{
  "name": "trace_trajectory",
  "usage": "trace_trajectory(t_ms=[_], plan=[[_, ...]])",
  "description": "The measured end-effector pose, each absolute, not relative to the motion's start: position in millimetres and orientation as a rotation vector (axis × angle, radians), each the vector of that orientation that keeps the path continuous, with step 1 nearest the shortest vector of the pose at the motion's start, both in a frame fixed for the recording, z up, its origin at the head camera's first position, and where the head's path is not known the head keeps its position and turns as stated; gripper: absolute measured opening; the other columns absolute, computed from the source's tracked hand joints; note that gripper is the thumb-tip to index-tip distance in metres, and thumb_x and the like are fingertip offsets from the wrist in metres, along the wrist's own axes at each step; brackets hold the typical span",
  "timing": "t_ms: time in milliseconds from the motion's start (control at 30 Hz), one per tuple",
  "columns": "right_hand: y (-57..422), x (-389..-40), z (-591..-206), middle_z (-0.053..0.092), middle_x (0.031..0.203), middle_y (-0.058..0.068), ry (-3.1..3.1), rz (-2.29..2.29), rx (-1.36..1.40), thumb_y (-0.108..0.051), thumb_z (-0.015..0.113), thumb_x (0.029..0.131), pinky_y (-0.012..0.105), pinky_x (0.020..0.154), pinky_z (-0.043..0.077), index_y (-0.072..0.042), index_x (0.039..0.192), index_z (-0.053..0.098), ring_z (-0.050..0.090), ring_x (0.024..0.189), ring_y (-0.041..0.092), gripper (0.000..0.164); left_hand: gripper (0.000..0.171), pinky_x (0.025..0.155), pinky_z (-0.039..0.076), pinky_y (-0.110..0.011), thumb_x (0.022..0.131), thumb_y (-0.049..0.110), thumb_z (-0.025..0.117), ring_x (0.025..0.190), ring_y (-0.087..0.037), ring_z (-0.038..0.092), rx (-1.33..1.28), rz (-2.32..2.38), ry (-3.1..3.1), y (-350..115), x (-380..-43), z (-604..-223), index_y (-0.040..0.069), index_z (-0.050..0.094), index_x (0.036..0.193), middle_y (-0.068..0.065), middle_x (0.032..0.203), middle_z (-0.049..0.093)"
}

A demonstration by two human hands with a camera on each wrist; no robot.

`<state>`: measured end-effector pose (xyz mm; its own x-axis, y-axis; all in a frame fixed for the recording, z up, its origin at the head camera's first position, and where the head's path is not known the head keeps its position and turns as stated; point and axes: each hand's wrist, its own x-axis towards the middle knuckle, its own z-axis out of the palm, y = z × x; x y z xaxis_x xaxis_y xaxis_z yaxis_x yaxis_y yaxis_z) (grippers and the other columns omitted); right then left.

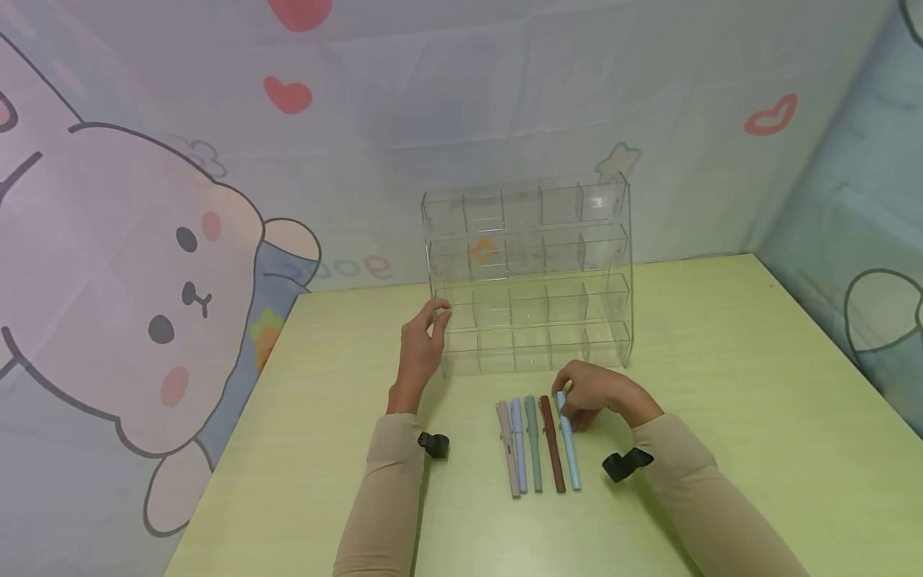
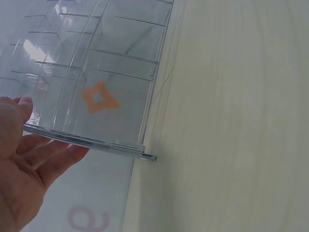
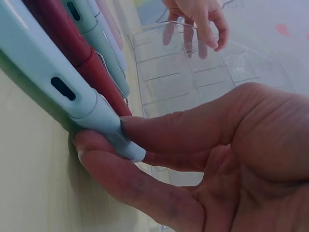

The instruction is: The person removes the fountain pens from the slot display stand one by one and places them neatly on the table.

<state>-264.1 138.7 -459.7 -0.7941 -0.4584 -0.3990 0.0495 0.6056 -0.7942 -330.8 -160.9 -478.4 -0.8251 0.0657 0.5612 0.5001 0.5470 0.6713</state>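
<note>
My right hand (image 1: 594, 389) pinches the capped end of a light blue pen (image 1: 569, 445) between thumb and fingers. In the right wrist view the thumb presses one side of this pen (image 3: 26, 41) and the fingertips the other. Left of it lie a dark red pen (image 1: 552, 453), a green pen (image 1: 534, 445), a lavender pen (image 1: 518, 449) and a greyish-pink pen (image 1: 508, 449), side by side. My left hand (image 1: 421, 349) holds the left side panel of a clear tiered rack (image 1: 530, 336), thumb on one face and fingers on the other, as the left wrist view shows.
The rack stands upright on the pale yellow-green table (image 1: 721, 385), behind the pens, its tiers divided into small compartments. Close behind the table hangs a printed cloth backdrop (image 1: 404, 96), an orange shape showing through the rack.
</note>
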Motion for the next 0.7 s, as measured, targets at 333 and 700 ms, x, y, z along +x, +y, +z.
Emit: trace_trajectory(t_ms=[333,700], plan=[[138.0,-261.5,-458.0,0.068,0.084,0.016,2.284,-1.091,-0.347,0.013,0.064,0.088,0.038,0.063,0.061,0.012,0.115,0.059,0.071,0.067,0.027,0.027,0.019,0.095,0.052,-0.049,0.106,0.029,0.053,0.113,-0.037,0.065,-0.464,-1.224,-2.303,-160.5,-331.3,-478.3,0.017,0.064,0.115,-0.012,0.128,0.066],[137.6,-261.3,-457.5,0.069,0.085,0.015,2.303,-1.071,-0.365,0.013,0.064,0.088,0.037,0.063,0.061,0.011,0.105,0.062,0.072,0.067,0.027,0.018,0.018,0.101,0.048,-0.050,0.106,0.026,0.054,0.123,-0.035,0.059,-0.463,-1.225,-2.296,-160.7,-331.4,-478.6,0.016,0.064,0.116,-0.014,0.129,0.066]])
